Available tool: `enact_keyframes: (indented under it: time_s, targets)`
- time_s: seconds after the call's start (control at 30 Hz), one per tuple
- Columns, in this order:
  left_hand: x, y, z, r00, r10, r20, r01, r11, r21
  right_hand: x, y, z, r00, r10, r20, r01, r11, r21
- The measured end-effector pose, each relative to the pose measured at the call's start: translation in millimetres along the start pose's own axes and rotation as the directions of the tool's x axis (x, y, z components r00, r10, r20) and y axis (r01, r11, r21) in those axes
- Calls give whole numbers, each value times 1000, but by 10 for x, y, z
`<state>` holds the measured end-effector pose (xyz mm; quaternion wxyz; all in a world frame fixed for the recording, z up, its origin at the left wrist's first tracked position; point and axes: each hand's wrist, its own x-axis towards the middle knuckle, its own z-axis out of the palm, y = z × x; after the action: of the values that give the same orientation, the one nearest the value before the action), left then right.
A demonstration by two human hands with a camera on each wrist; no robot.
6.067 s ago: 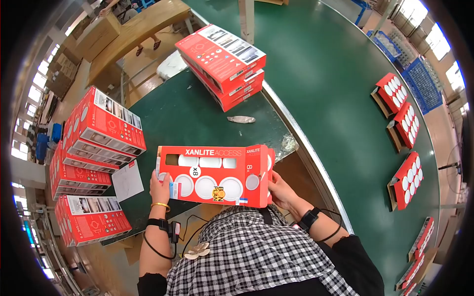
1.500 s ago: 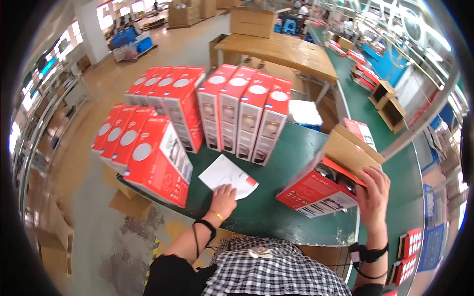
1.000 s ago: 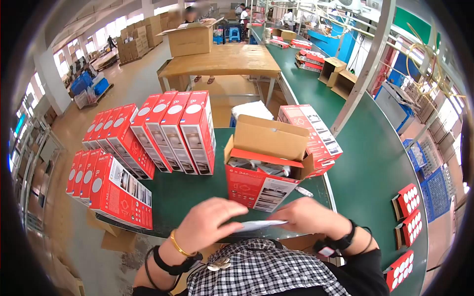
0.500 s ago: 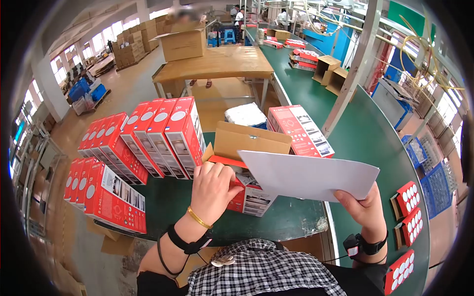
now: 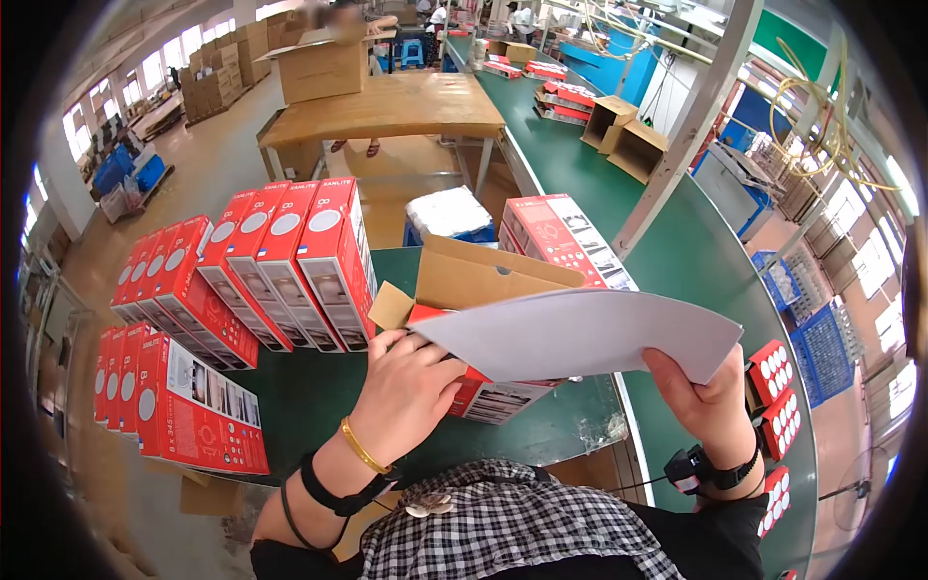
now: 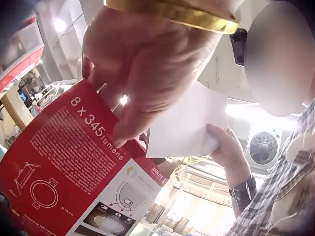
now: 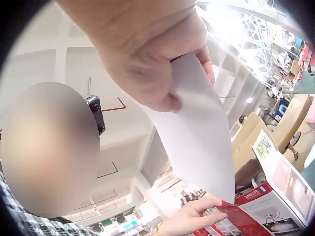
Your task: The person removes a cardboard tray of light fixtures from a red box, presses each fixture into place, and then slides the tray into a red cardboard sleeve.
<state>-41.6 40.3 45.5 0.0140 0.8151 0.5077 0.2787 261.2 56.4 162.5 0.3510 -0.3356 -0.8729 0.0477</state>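
Observation:
A red and white XANLITE carton (image 5: pixel 493 398) stands on the green table with its brown lid flap (image 5: pixel 488 271) raised. My left hand (image 5: pixel 401 396) grips its near upper edge, with the thumb on the printed face (image 6: pixel 64 162) and the other fingers over the rim. My right hand (image 5: pixel 710 396) pinches a white paper sheet (image 5: pixel 580 333) between thumb and fingers at its right end. The sheet bows over the carton, its left tip close to the left fingers, and hides most of the opening in the head view. Grey and white contents (image 7: pixel 257 179) show inside in the right wrist view.
Several upright red cartons (image 5: pixel 290 261) stand in rows on the left. Another red carton (image 5: pixel 565 237) lies behind the open one. A metal post (image 5: pixel 691 126) rises beside the green conveyor (image 5: pixel 696 261) on the right, which carries small red boxes (image 5: pixel 773 372).
The sheet lay on the table under the left hand, then was lifted and passed to the right hand. It now extends over the carton, and the left hand has moved to the carton's rim.

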Motion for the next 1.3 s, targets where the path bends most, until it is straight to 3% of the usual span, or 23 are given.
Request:
enact_keyframes:
  time_s: [0.13,0.23,0.43,0.6,0.7,0.77,0.87,0.93,1.03,1.1,1.3]
  targets:
    - [-17,-86,-45,995,55,87,-50,997,-56,99,-143,-40,1000,-27,-4,27,997,-78]
    - [-15,-122,-68,991,101,90,-96,993,-63,137,-207,-52,997,22,70,-15,995,-100]
    - [-22,-171,-53,987,154,32,-151,985,-82,169,-414,-133,997,45,68,-33,985,-171]
    - [-39,-203,-41,983,170,66,-165,983,-80,207,-469,-155,970,121,211,-61,960,-272]
    - [-64,-214,-34,981,187,51,-182,980,-77,234,-433,-61,985,40,169,1,972,-234]
    - [-70,-225,-45,979,197,48,-193,978,-80,298,-472,-66,951,146,273,-82,969,-233]
    - [-67,-222,-28,974,223,34,-218,970,-110,457,-503,-108,938,175,299,-76,945,-317]
    - [-79,-227,8,978,201,-51,-207,966,-155,563,-516,-138,932,192,308,-74,931,-357]
    - [-101,-220,8,979,203,-18,-202,961,-191,675,-546,-128,917,221,332,-81,918,-388]
    - [-112,-245,62,980,197,-31,-200,961,-194,747,-550,-138,865,285,413,-81,892,-445]
    - [-93,-200,17,980,169,-103,-188,956,-224,899,-594,-52,902,185,391,43,861,-506]
